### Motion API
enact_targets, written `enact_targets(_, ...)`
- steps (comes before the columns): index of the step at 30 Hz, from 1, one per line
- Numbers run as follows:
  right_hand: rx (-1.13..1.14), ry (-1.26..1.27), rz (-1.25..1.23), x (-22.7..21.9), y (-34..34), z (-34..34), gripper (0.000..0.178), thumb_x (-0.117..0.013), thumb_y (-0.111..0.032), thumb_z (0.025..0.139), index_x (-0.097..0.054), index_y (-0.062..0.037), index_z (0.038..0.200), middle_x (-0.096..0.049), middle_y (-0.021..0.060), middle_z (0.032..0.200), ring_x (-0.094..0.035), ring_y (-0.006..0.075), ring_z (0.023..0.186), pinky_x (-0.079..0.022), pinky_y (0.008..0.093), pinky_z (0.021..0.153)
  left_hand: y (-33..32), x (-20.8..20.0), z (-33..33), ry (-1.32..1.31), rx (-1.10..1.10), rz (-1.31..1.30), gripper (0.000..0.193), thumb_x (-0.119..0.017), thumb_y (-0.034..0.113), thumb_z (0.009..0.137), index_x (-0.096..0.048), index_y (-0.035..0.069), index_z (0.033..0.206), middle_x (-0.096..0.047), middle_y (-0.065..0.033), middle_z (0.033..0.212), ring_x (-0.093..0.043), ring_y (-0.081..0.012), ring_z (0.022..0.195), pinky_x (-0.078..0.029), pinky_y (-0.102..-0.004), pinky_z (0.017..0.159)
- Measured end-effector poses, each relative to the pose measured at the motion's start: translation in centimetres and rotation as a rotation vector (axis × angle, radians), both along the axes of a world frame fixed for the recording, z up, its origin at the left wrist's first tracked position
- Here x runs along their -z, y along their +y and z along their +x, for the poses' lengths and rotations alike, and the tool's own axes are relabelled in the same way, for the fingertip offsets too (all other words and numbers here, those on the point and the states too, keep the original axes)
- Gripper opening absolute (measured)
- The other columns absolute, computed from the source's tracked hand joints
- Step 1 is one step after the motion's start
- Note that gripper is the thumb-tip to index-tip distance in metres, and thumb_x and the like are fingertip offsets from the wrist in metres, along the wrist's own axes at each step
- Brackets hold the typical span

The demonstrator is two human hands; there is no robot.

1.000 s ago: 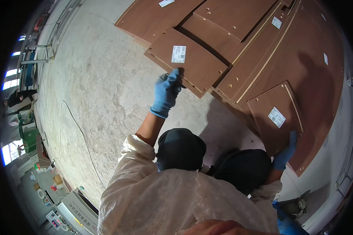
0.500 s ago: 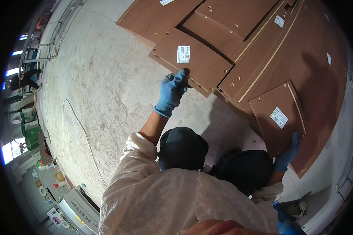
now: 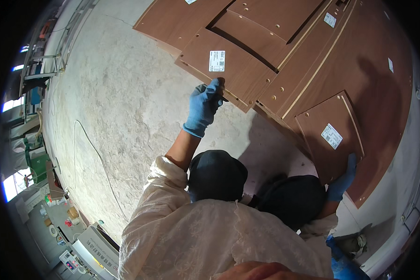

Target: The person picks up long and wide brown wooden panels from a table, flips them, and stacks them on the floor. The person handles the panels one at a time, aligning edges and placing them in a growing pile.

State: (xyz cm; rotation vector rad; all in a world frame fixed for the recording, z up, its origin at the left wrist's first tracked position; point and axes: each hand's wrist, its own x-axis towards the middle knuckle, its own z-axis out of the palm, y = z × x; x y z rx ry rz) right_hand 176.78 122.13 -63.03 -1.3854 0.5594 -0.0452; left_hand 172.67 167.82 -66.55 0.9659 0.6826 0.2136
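Note:
My left hand [image 3: 204,106], in a blue glove, pinches the near edge of a brown wood panel [image 3: 242,77] with a white label. This panel lies at the near edge of the stacked boards. To the right, my right hand [image 3: 343,179], also in a blue glove, grips the lower right edge of a smaller brown panel [image 3: 318,154]. That panel has a white label, holes near its corners and a pale groove along one side. It lies tilted over a large brown board [image 3: 378,107]. The palm side of my right hand is hidden.
More brown panels [image 3: 266,18] with drilled holes overlap at the top. A pale cable [image 3: 95,149] crosses the concrete floor [image 3: 135,93] at left. At lower left stands a white machine [image 3: 95,249], and blue material [image 3: 343,261] is at lower right.
The whole view has shifted slightly, with the panels a little higher and further left. Both hands keep their hold on the same panels.

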Motion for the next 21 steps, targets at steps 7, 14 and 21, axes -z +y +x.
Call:
enact_targets(7, 0.008, -0.015, -0.003, 0.4, -0.3, -0.1, 0.055, -0.063, -0.022, 0.1, -0.047, 0.0013, 0.147, -0.06, 0.0154, 0.135, -0.062, 0.0225, 0.117, -0.051, 0.0355, 0.101, -0.1, -0.2, 0.4, -0.032, 0.008, -0.031, 0.036, -0.073, 0.028, 0.096, -0.068, -0.005, 0.109, -0.068, -0.0056, 0.087, -0.059, -0.01, 0.064, -0.048, -0.0211, 0.054)
enact_targets(14, -0.016, -0.016, 0.004, 0.3, -0.3, 0.0, 0.052, -0.062, -0.022, 0.101, -0.049, 0.0018, 0.145, -0.06, 0.0148, 0.134, -0.062, 0.0222, 0.117, -0.051, 0.0354, 0.1, -0.5, -0.5, 1.0, -0.006, -0.033, -0.012, 0.038, -0.074, 0.029, 0.095, -0.068, -0.006, 0.107, -0.067, -0.0059, 0.085, -0.057, -0.0103, 0.062, -0.047, -0.0214, 0.053)
enact_targets(21, -0.004, -0.024, -0.001, 0.5, -0.3, 0.0, 0.052, -0.062, -0.023, 0.101, -0.049, 0.002, 0.144, -0.06, 0.0153, 0.134, -0.062, 0.0228, 0.117, -0.051, 0.0359, 0.1, -0.3, -0.4, 1.0, -0.054, 0.003, 0.001, 0.039, -0.074, 0.029, 0.095, -0.068, -0.007, 0.108, -0.067, -0.0063, 0.084, -0.056, -0.0101, 0.059, -0.045, -0.0212, 0.051)
